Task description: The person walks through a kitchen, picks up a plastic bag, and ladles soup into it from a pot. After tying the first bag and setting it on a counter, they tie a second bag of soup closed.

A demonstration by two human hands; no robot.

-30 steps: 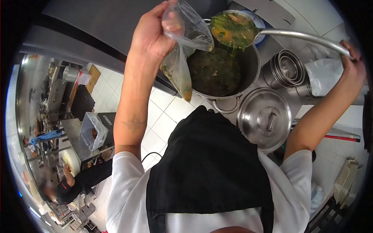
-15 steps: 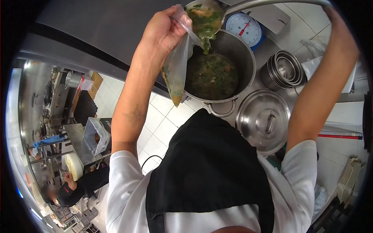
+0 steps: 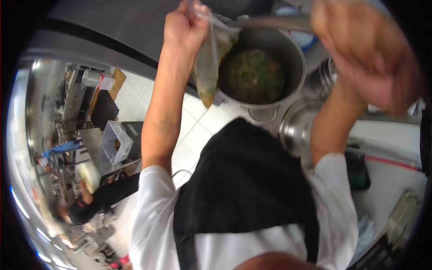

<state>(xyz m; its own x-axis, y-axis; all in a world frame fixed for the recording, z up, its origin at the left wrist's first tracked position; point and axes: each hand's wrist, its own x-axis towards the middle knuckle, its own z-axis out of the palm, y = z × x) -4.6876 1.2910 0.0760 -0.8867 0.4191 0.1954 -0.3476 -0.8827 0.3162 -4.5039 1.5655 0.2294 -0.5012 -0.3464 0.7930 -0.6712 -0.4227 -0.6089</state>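
My left hand [image 3: 186, 28] is closed on the top of a clear plastic bag [image 3: 207, 67], which hangs at the near left side of a large metal pot [image 3: 302, 72]. Some brownish soup has collected in the bag's lower tip. Gripped in my right hand [image 3: 360, 49], blurred by motion, is a ladle [image 3: 274, 22] whose handle runs left toward the bag's mouth. The ladle's bowl is too blurred to make out. Inside the pot is soup with green leaves [image 3: 254, 76].
A dial scale [image 3: 302, 39] stands behind the pot, partly covered by the ladle handle. Right of the pot are nested metal containers [image 3: 327, 74] and a metal lid [image 3: 292, 128]. At far left another person in dark clothes [image 3: 83, 209] is near a counter with a clear plastic bin [image 3: 118, 143].
My right hand has come left and nearer the camera, and the ladle has tilted at the bag's mouth. Soup with greens no longer shows in its bowl. The camera view has shifted slightly.
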